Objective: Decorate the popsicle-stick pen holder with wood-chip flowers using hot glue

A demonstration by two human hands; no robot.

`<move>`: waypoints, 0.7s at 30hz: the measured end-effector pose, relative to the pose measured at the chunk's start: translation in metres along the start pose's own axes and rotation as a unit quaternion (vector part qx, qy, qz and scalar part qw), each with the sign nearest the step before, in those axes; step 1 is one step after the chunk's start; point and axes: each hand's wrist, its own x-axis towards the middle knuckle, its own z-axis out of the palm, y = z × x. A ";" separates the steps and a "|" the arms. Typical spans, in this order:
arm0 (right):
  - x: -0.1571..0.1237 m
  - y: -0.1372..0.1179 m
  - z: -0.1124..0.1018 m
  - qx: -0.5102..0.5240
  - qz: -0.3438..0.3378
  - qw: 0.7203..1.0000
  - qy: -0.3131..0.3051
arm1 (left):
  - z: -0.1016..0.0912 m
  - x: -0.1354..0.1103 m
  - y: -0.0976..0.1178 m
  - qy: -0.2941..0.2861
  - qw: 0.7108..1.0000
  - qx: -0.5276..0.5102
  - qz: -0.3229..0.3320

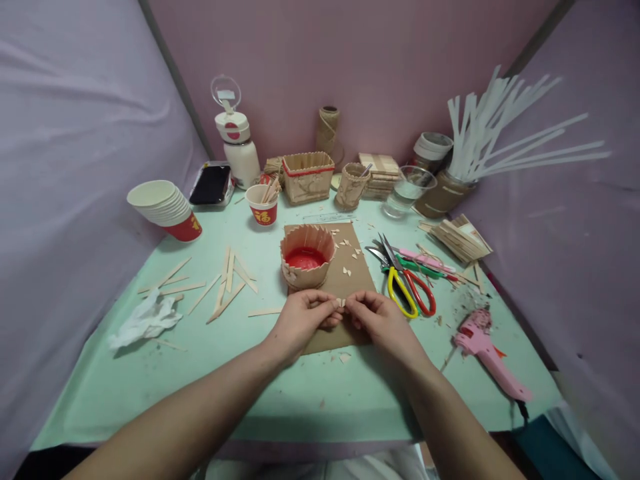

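My left hand (305, 317) and my right hand (377, 319) meet over the near end of a brown cardboard sheet (350, 283). Both pinch a small wooden chip (341, 302) between their fingertips. Just beyond them stands a red paper cup clad in wooden sticks (307, 257), its red inside showing. Several small wood chips (347, 253) lie scattered on the cardboard to the right of the cup.
On the green table lie scissors with yellow and red handles (407, 287), a pink glue gun (483, 350), loose sticks (227, 283), crumpled tissue (145, 320) and stacked paper cups (165, 208). At the back stand a stick basket (307, 177), a bottle (239, 143), a glass (407, 190) and white strips (500, 127).
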 end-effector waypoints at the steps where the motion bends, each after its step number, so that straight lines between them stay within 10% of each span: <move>1: 0.001 0.001 0.000 0.000 -0.003 1.000 0.001 | 0.000 0.000 0.000 0.000 1.000 0.000 -0.001; 21: 0.001 0.006 0.004 0.007 -0.013 1.000 0.021 | 0.000 0.000 0.002 0.004 1.000 -0.002 -0.013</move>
